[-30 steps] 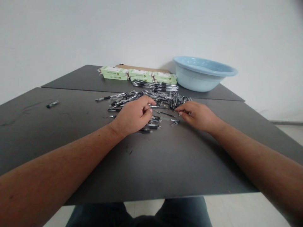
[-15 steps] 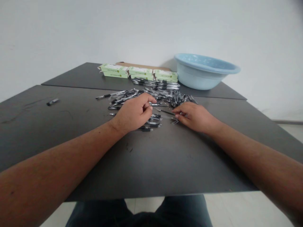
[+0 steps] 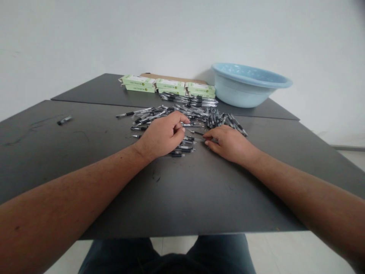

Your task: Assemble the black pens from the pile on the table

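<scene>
Foremost, one slim refill (image 3: 196,132), at ten o'clock from the grip of the right hand (image 3: 228,142), its right end at the index fingertip; dark body, narrower tip toward nine o'clock. Right grip: thumb and index finger slightly parted; whether the refill is held or merely touched cannot be told. One thin clear tube (image 3: 200,140), at nine o'clock from the same fingertips, just beside the refill, right end hidden.

Left hand (image 3: 162,136): fingers curled, thumb tip near the index finger; inside of the grip hidden, so its contents, if any, cannot be told. One pen (image 3: 195,125), at three o'clock from the left fingertips, left end hidden behind them. Row of pens (image 3: 185,150), showing at four o'clock from the left hand, roughly parallel; clear barrels, black sections. Heap of pens (image 3: 189,111), between one and two o'clock from the left hand; clear and black, crossed at many angles.

Surroundings: dark grey worktop (image 3: 185,198); green boxes (image 3: 170,84), at twelve o'clock from the left hand; pale blue basin (image 3: 242,93), at one o'clock from the right hand.
</scene>
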Demonstrator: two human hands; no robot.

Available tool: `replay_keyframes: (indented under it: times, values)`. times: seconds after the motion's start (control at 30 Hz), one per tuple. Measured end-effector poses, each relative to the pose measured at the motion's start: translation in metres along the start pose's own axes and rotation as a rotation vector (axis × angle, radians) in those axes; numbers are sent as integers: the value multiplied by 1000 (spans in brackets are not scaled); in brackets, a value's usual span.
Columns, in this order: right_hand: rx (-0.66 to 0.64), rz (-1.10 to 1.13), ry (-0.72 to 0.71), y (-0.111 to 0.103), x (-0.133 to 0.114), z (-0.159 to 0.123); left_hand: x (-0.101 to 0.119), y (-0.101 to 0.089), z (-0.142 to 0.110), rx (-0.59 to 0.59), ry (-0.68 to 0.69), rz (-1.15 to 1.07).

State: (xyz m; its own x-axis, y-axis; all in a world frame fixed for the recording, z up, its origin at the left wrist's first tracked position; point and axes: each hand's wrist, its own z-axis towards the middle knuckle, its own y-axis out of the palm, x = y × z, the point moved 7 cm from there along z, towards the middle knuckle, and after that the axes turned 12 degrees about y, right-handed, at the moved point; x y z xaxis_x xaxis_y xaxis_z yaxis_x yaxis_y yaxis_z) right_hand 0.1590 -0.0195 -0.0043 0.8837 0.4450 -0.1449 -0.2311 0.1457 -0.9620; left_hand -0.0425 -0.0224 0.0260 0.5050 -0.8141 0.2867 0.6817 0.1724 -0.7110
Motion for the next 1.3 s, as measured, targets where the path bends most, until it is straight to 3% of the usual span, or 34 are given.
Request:
replay_keyframes:
  times: [0.43,0.9,1.1,1.3]
  values:
    - [-58,19,127,-3,13,1,0,1,0,-10,-12,-6]
    - [-70,49,129,1,17,3,1,3,-1,-10,5,8]
    - [-26,-9,82,-8,17,1,-1,3,-1,-16,-2,10]
    - [98,15,113,-28,26,1,-1,3,-1,-7,10,10]
